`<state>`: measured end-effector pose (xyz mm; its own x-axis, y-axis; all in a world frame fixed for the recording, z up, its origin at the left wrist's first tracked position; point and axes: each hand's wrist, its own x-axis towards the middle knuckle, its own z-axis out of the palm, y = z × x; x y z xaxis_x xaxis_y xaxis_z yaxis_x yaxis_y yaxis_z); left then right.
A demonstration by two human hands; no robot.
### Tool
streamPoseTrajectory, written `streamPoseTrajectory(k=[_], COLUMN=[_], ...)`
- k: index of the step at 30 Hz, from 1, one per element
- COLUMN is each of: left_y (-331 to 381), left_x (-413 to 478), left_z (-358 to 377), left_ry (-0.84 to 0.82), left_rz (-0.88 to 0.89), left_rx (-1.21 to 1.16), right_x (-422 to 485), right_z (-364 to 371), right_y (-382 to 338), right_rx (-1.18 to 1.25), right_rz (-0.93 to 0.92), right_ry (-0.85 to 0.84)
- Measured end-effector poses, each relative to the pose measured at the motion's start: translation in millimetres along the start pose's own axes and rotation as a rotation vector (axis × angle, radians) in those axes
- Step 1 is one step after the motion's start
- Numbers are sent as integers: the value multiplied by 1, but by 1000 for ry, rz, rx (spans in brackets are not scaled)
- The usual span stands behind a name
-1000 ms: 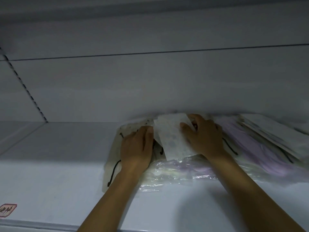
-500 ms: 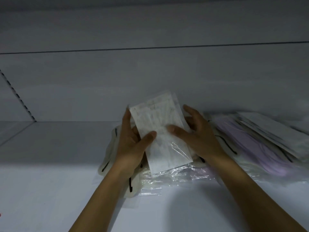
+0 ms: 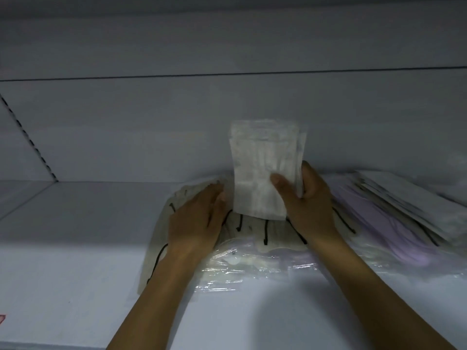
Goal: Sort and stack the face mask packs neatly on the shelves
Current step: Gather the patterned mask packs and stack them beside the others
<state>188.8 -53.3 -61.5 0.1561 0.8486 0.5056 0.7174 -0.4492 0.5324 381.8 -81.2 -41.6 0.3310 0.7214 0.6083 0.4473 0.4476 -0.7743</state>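
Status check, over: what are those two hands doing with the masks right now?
Right hand grips white mask packs upright. Left hand flat on cream black-looped masks. Lilac packs heaped right, unsorted.

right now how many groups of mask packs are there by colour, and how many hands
white packs held upright: 1 bunch
cream packs with black loops: 1 pile
purple packs: 1 pile
white packs at right: 1 pile
hands: 2, left hand, right hand
total: 6
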Motion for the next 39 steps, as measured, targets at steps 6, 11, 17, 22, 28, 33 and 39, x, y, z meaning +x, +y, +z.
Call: streamPoseTrajectory(k=[6,11,17,22,28,33,39], left_y=[55,44,55,67,65,3,-68], left_x=[9,27,6,-21,-36,-59,-117], left_z=[-4,-11,4,-11,-59,-126,-240], left_ry=[-96,-30,-60,75,246,442,491], left_rz=[-35,-127,-197,-156,-362,-564,-441], left_rx=[-634,-758,-777,-604,-1180,-1379,-1554], right_x=[-19,-21,-19,-23,-77,-121,-184], right_z=[9,10,11,11,78,115,180], right_y=[-24,-30,-21,-28,-86,-106,-188], right_rx=[4,196,127,-222,-555,-406,606], right_rz=[-121,-29,96,8,-226,-456,312], right_ry=[-66,-95,-302,-280,-340,-523,-222])
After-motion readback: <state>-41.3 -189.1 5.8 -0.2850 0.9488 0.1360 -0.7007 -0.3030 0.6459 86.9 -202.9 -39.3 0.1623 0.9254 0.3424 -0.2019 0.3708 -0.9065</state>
